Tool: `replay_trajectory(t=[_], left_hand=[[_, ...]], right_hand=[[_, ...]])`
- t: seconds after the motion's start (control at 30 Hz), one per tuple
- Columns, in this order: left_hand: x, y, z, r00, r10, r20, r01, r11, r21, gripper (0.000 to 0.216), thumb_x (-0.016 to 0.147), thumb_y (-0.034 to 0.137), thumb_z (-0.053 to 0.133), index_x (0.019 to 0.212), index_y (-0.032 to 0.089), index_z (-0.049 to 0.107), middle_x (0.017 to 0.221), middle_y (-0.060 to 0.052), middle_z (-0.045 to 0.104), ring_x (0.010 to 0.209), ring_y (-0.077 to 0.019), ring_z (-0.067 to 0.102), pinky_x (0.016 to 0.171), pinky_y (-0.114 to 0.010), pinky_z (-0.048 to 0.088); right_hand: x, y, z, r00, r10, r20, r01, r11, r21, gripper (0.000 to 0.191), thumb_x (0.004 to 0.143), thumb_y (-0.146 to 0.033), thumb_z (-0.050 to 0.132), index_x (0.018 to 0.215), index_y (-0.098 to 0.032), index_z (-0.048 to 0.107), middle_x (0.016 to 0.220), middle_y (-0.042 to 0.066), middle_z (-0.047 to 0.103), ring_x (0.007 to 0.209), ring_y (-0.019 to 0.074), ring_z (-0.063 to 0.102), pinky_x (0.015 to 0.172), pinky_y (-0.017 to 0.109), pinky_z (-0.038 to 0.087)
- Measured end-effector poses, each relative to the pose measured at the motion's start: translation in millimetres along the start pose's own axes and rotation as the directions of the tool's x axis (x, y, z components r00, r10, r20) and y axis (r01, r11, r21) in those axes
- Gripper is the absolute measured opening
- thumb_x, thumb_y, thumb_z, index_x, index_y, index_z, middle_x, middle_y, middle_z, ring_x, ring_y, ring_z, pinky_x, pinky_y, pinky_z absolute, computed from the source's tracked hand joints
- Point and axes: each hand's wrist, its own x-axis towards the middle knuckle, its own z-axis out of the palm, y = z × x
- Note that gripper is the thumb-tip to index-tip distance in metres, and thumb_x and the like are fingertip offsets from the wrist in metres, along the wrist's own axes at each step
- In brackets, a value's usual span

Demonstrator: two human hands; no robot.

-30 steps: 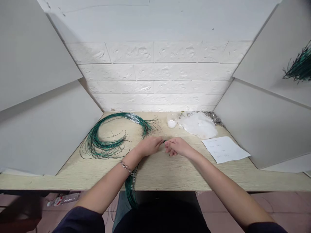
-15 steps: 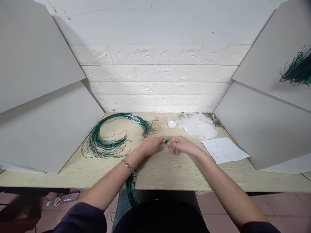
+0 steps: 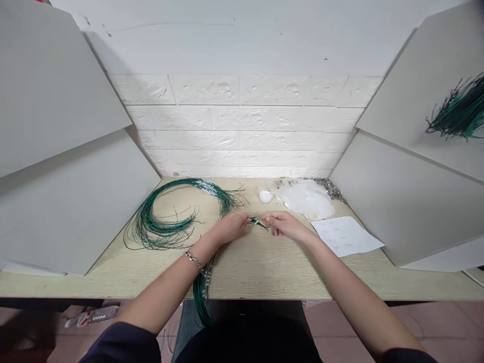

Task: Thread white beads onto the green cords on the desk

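My left hand rests on the pale wood table, its fingertips shut on a thin green wire. The wire runs right to my right hand, whose fingertips lie at its far end, and I cannot tell if they grip it. A loose coil of green wires with a band of small white beads lies left of my hands. Another green bundle hangs over the table's front edge under my left wrist, which wears a chain bracelet.
At the back stand a clear cup of white granules, a white plastic bag and a silvery heap. A handwritten paper sheet lies to the right. Grey panels flank the table; a green wire bunch appears at upper right.
My right hand has moved slightly right, away from my left hand, and more of the green wire now shows between them. The view has shifted slightly.
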Motion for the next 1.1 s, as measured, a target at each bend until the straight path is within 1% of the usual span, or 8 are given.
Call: replay_trajectory(t=[0.07,0.17,0.4,0.47,0.63,0.9,1.0,1.1], left_hand=[[-0.7,0.1,0.1,1.0,-0.001,0.001,0.001,1.0,-0.007,0.035,0.087,0.034,0.022,0.082,0.015,0.051,0.076,-0.008,0.059,0.068,-0.0186,0.054,0.059,-0.028,0.037],[-1.0,1.2,0.1,1.0,0.01,0.003,-0.01,1.0,-0.012,0.035,0.088,0.034,0.022,0.082,0.016,0.051,0.075,-0.008,0.058,0.068,-0.0184,0.054,0.059,-0.027,0.036],[-0.2,1.3,-0.5,1.0,0.002,-0.005,-0.002,1.0,-0.01,0.035,0.088,0.035,0.022,0.081,0.016,0.051,0.072,-0.007,0.057,0.067,-0.0178,0.053,0.059,-0.027,0.035],[-0.3,1.8,-1.9,1.0,-0.001,-0.004,0.001,1.0,-0.017,0.035,0.087,0.034,0.023,0.081,0.016,0.052,0.071,-0.007,0.057,0.067,-0.0176,0.053,0.06,-0.027,0.035],[-0.1,3.6,-6.1,1.0,-0.022,-0.014,0.022,1.0,-0.021,0.033,0.087,0.031,0.024,0.08,0.016,0.052,0.07,-0.006,0.057,0.067,-0.0172,0.053,0.06,-0.026,0.035],[-0.4,2.3,-4.2,0.999,-0.018,-0.047,0.019,1.0,0.015,0.03,0.088,0.029,0.024,0.084,0.016,0.051,0.076,-0.007,0.058,0.071,-0.0171,0.055,0.061,-0.026,0.035],[-0.1,2.2,-3.7,0.998,-0.012,-0.056,0.013,1.0,0.022,0.031,0.088,0.029,0.023,0.082,0.016,0.05,0.076,-0.006,0.059,0.07,-0.017,0.055,0.061,-0.026,0.035],[0.3,2.2,-3.3,0.998,-0.013,-0.059,0.014,1.0,0.013,0.031,0.088,0.029,0.023,0.082,0.016,0.05,0.076,-0.007,0.059,0.07,-0.0174,0.055,0.061,-0.026,0.035]], right_hand=[[2.1,1.5,2.7,0.996,-0.081,0.028,0.082,0.996,-0.026,0.028,0.075,-0.032,0.05,0.092,-0.014,0.061,0.068,0.0,0.056,0.05,0.0065,0.045,0.047,0.019,0.033],[4.9,3.9,8.8,0.986,-0.166,0.016,0.167,0.983,-0.072,0.025,0.074,-0.028,0.049,0.09,-0.014,0.063,0.063,0.0,0.055,0.053,0.0071,0.044,0.052,0.02,0.034],[4.7,4.5,18.6,0.966,-0.25,-0.07,0.234,0.956,-0.179,0.021,0.075,-0.033,0.047,0.076,-0.014,0.057,0.054,-0.003,0.044,0.048,0.0068,0.039,0.045,0.019,0.028],[4.4,3.3,22.4,0.961,-0.268,-0.066,0.255,0.954,-0.156,0.019,0.076,-0.032,0.046,0.073,-0.015,0.051,0.055,-0.004,0.042,0.048,0.0063,0.037,0.045,0.019,0.028],[1.4,-0.6,31.3,0.968,-0.249,-0.028,0.25,0.968,0.013,0.017,0.076,-0.033,0.043,0.072,-0.017,0.043,0.058,-0.004,0.039,0.05,0.0065,0.04,0.048,0.019,0.034],[-5.5,-2.6,31.2,0.963,-0.268,-0.005,0.268,0.963,0.03,0.019,0.077,-0.036,0.044,0.074,-0.017,0.043,0.06,-0.004,0.04,0.053,0.0077,0.041,0.051,0.02,0.035],[-8.7,-4.0,30.9,0.957,-0.291,-0.018,0.29,0.957,-0.017,0.018,0.078,-0.034,0.043,0.074,-0.017,0.043,0.059,-0.004,0.039,0.052,0.0078,0.039,0.048,0.02,0.032],[-14.4,-8.7,31.9,0.916,-0.397,-0.054,0.381,0.905,-0.187,0.015,0.08,-0.03,0.041,0.073,-0.017,0.044,0.062,-0.002,0.041,0.055,0.0092,0.039,0.05,0.021,0.031]])
